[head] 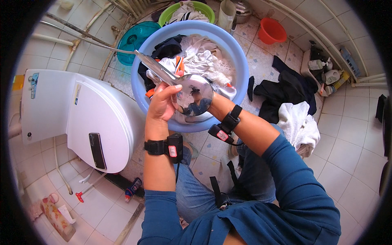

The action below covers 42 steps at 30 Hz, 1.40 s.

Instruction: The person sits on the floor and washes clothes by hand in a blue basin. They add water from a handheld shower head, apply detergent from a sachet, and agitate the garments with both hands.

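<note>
A chrome hand shower head (pixel 194 95) is in my left hand (pixel 163 101), with the thumb lying over its neck. From its handle a metal hose (pixel 88 38) runs off to the upper left. My right hand (pixel 216 102) reaches in behind the round head, which hides nearly all of it, so its grip does not show. Below both hands stands a large blue plastic basin (pixel 242 70). Wet white clothes (pixel 199 62) soak there in sudsy water, beside dark clothes (pixel 168 47) and some orange-trimmed fabric (pixel 179 63).
To the left is a white toilet (pixel 104 122), a smartphone (pixel 97 150) on its lid. Black clothes (pixel 284 88) and a white towel-like cloth (pixel 298 125) lie at right. Beyond are a teal basin (pixel 124 46), a green basin (pixel 209 10) with laundry and a red bucket (pixel 271 32).
</note>
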Each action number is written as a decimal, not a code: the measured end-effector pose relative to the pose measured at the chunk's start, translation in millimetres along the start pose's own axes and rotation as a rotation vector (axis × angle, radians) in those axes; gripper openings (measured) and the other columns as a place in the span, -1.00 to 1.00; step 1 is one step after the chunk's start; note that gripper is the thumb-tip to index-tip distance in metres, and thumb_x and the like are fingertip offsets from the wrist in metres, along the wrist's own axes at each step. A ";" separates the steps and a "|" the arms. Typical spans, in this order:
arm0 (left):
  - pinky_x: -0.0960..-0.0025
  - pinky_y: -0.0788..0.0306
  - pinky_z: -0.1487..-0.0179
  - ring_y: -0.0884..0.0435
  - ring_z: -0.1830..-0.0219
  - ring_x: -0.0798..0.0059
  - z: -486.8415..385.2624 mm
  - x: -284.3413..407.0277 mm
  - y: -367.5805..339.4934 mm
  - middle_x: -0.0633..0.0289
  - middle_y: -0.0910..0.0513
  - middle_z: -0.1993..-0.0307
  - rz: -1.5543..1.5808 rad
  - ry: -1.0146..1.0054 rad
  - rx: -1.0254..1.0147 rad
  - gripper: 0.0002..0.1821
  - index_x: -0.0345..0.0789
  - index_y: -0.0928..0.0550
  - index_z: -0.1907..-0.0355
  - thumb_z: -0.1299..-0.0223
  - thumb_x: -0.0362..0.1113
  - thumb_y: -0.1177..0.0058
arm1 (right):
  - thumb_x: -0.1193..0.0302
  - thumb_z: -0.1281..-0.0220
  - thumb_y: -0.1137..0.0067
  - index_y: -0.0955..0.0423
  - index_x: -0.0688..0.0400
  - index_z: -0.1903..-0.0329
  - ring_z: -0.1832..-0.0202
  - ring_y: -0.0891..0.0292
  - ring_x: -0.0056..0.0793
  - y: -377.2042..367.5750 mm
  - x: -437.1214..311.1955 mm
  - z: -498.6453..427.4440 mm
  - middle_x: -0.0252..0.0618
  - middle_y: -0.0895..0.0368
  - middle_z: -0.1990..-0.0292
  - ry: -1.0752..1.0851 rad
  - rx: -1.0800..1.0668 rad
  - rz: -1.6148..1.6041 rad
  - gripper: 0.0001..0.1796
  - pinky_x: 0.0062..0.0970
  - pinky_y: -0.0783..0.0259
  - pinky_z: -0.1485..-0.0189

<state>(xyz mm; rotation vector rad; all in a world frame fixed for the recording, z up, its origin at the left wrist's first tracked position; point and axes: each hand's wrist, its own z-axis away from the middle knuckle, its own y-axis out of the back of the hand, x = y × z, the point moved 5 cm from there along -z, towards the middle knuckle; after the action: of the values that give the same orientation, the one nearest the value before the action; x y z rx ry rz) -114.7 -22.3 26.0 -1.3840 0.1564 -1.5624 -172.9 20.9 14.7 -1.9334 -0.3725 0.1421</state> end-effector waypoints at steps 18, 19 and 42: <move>0.39 -0.23 -0.14 -0.40 -0.03 0.39 0.9 -6.0 -4.9 0.13 -0.42 0.01 0.018 0.050 -0.026 -0.38 -0.44 -0.28 -0.16 0.07 -0.46 -0.06 | 0.34 -0.31 0.23 -0.35 0.20 0.01 0.19 -0.46 -0.57 18.9 -6.0 14.8 -0.26 -0.51 0.19 0.054 0.213 0.254 -0.69 -0.59 -0.42 0.11; 0.39 -0.23 -0.14 -0.40 -0.03 0.39 1.0 -6.0 -5.3 0.13 -0.42 0.01 0.008 0.048 -0.023 -0.37 -0.44 -0.28 -0.16 0.07 -0.46 -0.06 | 0.36 -0.31 0.24 -0.36 0.20 0.02 0.19 -0.46 -0.57 19.3 -8.1 17.5 -0.26 -0.51 0.19 0.103 0.212 0.334 -0.71 -0.60 -0.42 0.11; 0.43 -0.24 -0.11 -0.40 0.00 0.45 -2.6 -6.7 3.8 0.18 -0.43 0.05 0.004 0.042 -0.018 -0.44 -0.44 -0.32 -0.13 -0.01 -0.42 -0.09 | 0.27 -0.30 0.21 -0.37 0.21 0.04 0.21 -0.46 -0.54 3.5 -2.6 8.5 -0.25 -0.52 0.22 0.001 0.204 0.181 -0.67 -0.60 -0.40 0.12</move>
<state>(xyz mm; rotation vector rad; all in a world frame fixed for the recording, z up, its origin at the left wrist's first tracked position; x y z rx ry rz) -115.6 -20.6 18.1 -1.3648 0.1991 -1.5915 -176.9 26.3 8.0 -1.7624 -0.1747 0.2866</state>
